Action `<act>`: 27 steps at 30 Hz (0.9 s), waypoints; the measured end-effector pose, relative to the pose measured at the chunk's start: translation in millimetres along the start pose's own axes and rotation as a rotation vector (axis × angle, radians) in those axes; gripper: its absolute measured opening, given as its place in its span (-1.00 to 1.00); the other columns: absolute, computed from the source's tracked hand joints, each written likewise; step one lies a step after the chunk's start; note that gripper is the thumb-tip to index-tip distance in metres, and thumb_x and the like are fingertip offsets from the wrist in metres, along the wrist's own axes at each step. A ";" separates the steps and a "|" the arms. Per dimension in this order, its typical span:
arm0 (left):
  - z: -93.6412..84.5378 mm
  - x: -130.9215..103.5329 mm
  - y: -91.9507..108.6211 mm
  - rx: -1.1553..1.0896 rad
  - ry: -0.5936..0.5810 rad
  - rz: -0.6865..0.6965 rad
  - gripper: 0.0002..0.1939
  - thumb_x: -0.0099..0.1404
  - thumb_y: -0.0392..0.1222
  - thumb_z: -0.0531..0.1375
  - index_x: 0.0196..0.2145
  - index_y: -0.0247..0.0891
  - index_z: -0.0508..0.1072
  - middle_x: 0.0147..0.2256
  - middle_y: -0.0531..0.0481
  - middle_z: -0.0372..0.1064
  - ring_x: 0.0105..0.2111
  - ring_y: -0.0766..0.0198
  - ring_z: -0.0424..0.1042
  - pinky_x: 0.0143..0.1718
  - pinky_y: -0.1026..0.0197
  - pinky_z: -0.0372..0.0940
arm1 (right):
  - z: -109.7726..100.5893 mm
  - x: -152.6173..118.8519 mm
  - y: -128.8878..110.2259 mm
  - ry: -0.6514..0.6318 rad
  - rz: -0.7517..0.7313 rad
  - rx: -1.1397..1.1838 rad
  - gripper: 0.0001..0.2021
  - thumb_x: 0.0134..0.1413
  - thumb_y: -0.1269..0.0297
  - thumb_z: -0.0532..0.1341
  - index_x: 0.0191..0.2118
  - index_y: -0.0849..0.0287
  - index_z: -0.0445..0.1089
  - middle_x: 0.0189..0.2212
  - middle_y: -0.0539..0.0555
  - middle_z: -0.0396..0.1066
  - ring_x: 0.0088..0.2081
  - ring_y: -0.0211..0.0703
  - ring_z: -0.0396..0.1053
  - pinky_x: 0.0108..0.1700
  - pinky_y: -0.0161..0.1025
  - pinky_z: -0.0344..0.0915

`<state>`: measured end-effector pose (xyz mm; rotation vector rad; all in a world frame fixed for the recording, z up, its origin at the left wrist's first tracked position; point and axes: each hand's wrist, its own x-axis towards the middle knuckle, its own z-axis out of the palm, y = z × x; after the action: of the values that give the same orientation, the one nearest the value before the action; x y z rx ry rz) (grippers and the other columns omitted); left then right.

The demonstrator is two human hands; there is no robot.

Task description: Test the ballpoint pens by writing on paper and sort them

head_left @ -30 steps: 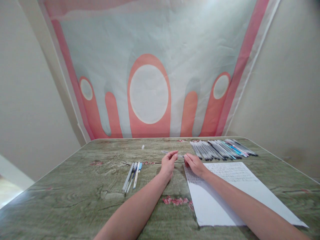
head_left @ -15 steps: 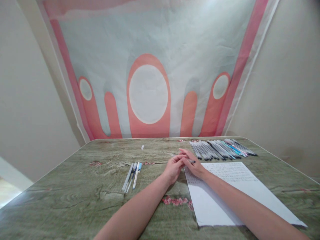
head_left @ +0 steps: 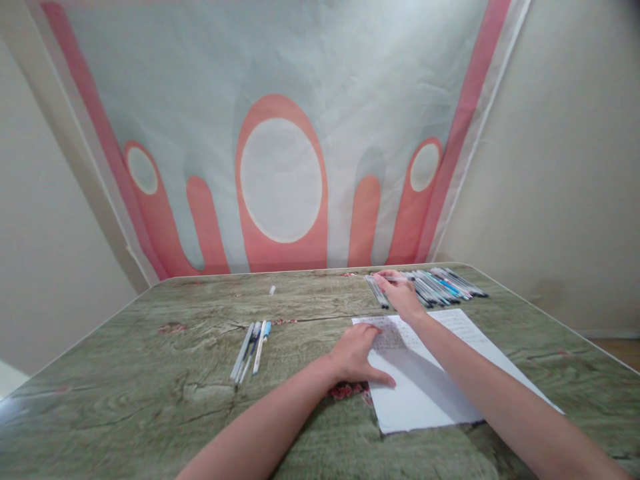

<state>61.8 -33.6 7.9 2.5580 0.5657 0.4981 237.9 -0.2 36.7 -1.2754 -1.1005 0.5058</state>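
Here a pen is pinched in the fingers of the right hand above the row of pens at the table's far edge. The sheet of paper is pressed by the flat, open left hand.

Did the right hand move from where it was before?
Yes. The right hand went from the paper's top corner out to the row of pens.

Table: green-grey wood-grain print with pink blossoms. Sheet of paper: white, handwritten lines. Backdrop: pale grey-blue with salmon-pink arches and white ovals.
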 end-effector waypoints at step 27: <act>-0.7 1.6 2.3 0.097 -0.022 0.005 -0.13 -0.24 0.38 0.14 -0.03 -0.22 0.27 -0.02 -0.18 0.15 -0.03 -0.01 0.14 -0.01 0.04 0.04 | -53.2 -107.4 12.3 -0.305 -0.020 -0.430 -0.81 -0.01 0.17 0.06 -0.52 0.15 0.17 -0.61 -0.04 0.24 -0.52 -0.24 0.21 -0.49 -0.31 0.09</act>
<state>63.6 -34.5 10.0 2.6539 0.5895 0.4537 239.9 -111.5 -9.4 -1.5908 -1.5345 0.4739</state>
